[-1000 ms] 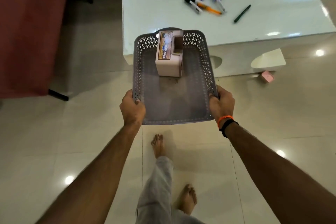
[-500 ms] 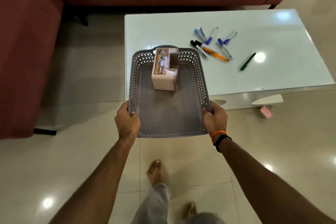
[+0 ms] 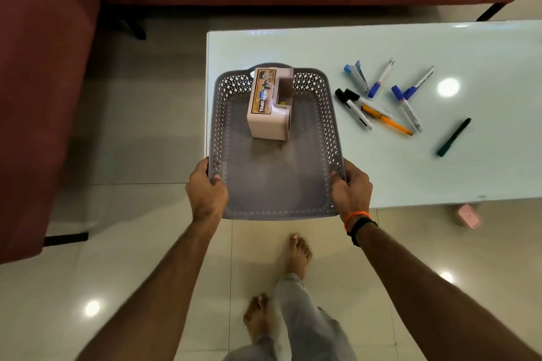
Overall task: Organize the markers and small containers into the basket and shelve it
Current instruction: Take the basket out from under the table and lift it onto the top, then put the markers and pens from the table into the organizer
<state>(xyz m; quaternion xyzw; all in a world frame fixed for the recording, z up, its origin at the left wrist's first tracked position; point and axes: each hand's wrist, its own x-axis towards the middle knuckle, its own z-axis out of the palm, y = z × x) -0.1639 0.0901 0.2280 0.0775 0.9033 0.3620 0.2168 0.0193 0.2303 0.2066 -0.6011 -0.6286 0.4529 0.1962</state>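
Observation:
I hold a grey perforated basket (image 3: 275, 190) level over the near left corner of the white table (image 3: 410, 173). My left hand (image 3: 206, 190) grips its left rim and my right hand (image 3: 350, 189) grips its right rim. A pale pink container (image 3: 268, 108) with a brown label stands inside at the far end. Several markers (image 3: 381, 97) lie scattered on the table to the right of the basket. A dark green pen (image 3: 454, 137) lies apart from them, further right.
A dark red sofa (image 3: 44, 97) runs along the left and the far side. A small pink box (image 3: 469, 215) lies on the tiled floor under the table's near edge. My bare feet (image 3: 299, 255) are on the floor below the basket.
I have walked closer to the table with the basket. The basket now overlaps the table's near left corner, and the markers appear nearer and to its right.

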